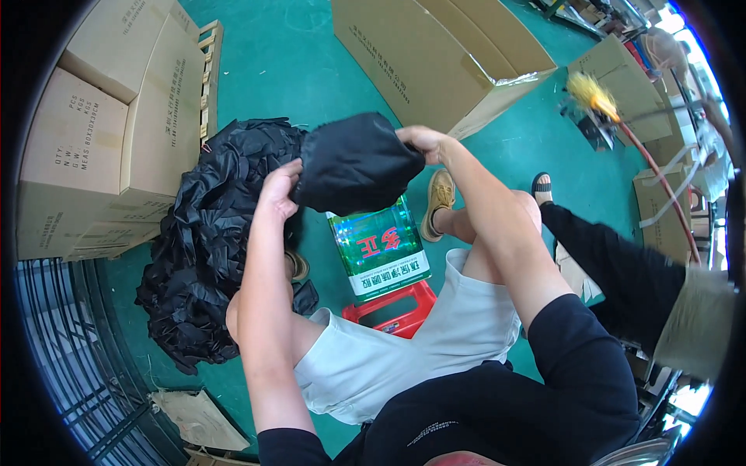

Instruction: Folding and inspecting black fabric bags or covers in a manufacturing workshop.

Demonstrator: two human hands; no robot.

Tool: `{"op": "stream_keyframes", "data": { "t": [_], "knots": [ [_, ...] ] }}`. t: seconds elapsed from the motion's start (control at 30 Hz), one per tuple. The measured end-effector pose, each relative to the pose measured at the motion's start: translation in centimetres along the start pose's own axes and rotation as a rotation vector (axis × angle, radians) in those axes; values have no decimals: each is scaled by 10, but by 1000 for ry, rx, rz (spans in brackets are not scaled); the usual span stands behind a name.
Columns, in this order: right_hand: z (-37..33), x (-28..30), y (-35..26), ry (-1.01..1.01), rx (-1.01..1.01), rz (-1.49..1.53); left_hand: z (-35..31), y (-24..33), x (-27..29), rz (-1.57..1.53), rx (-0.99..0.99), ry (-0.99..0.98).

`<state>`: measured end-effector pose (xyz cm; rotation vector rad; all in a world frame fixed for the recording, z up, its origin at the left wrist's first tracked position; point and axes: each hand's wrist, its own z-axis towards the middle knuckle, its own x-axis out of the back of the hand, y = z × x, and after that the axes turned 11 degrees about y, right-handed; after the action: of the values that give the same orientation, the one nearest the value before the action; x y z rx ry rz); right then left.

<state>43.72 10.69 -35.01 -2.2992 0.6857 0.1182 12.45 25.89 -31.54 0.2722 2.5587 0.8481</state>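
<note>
Stretched between my two hands is a black cloth piece (359,159), bulging and rounded; whether it is a bag or a cover I cannot tell. My left hand (281,189) pinches its left edge, and my right hand (426,144) grips its upper right corner. Beneath the cloth stands a green and white rectangular tin (379,252), its top partly hidden. Close beside my left forearm lies a big heap of similar black cloth pieces (210,241). A red plastic object with a handle-like opening (421,304) sits between my legs, against the tin.
Stacked brown cartons (159,101) rise at the left beside a wooden pallet (208,81). A large open carton (412,66) stands ahead. At the right are a person's black-trousered leg (614,260), a yellow-bristled brush (592,95) and more cartons. Dark metal bars (81,349) line the lower left.
</note>
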Motion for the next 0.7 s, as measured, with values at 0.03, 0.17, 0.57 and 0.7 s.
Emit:
{"op": "stream_keyframes", "data": {
  "t": [0.03,0.17,0.57,0.7],
  "knots": [
    [5,3,16,-14,-29,-10,16,-17,12,45,38,33],
    [31,31,67,133,-29,61,70,-73,29,186,-58,145],
    [108,36,125,743,108,-105,149,-112,54,407,-330,586],
    [117,58,150,848,199,-168,153,-129,31,397,-187,571]
  ]
}}
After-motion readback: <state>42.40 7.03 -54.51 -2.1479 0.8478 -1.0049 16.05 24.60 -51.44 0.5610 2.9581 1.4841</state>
